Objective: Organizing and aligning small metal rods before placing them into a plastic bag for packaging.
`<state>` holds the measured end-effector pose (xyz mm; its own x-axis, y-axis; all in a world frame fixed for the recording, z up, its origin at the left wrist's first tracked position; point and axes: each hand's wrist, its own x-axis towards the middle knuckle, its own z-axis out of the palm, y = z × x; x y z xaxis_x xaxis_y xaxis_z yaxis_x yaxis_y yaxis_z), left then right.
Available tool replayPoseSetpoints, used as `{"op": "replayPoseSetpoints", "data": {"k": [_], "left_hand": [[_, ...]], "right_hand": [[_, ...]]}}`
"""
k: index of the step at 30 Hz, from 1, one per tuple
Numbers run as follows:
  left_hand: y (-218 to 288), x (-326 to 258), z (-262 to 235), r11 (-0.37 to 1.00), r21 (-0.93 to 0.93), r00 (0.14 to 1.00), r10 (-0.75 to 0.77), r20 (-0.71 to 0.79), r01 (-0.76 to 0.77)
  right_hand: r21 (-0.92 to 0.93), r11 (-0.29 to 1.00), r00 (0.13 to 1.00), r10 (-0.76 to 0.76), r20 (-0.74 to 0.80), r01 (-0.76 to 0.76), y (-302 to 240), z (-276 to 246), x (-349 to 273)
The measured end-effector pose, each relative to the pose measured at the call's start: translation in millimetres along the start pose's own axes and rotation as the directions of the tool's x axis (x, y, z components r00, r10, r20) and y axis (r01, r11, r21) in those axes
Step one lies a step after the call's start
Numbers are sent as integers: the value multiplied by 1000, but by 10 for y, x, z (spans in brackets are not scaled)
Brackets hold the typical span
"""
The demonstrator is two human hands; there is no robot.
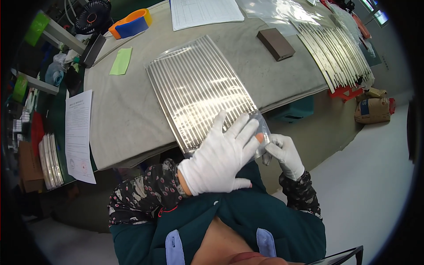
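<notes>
A flat row of shiny metal rods (194, 79) lies side by side in clear plastic on the cloth-covered table, reaching to its front edge. My left hand (221, 157), in a white glove with bare fingertips showing, rests spread across the near end of the rods. At the near right corner, the loose end of the clear plastic bag (258, 119) sticks out past the rods. My right hand (287, 155), also gloved in white, pinches this crumpled plastic between thumb and fingers. Part of the near end is hidden under my left hand.
A brown block (275, 44) sits right of the rods. More loose rods (333, 55) lie at the far right, near clear plastic sheets (282, 13). Orange-and-blue tape rolls (132, 24), a green note (121, 61) and a black fan (92, 17) are at the left.
</notes>
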<state>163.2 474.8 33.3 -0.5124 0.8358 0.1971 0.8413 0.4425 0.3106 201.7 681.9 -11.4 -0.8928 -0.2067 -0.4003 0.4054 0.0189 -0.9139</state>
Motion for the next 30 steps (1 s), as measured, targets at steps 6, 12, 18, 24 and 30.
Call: {"op": "replayPoseSetpoints", "data": {"k": [6,12,18,24,30], "left_hand": [[74,-93,172,971,235,986,12,-167,28],[77,-103,228,985,170,924,62,-379,4],[151,-64,233,992,52,896,124,-427,-113],[55,-138,290,987,61,868,162,-469,-151],[30,-205,299,987,62,853,158,-497,-146]], "right_hand": [[-506,610,781,-571,253,610,235,284,13],[-745,546,797,-604,-33,382,198,612,127],[-476,824,834,-474,-280,308,226,685,309],[-440,860,871,-405,-279,259,87,713,246],[-118,939,880,-344,-327,323,269,700,352]]}}
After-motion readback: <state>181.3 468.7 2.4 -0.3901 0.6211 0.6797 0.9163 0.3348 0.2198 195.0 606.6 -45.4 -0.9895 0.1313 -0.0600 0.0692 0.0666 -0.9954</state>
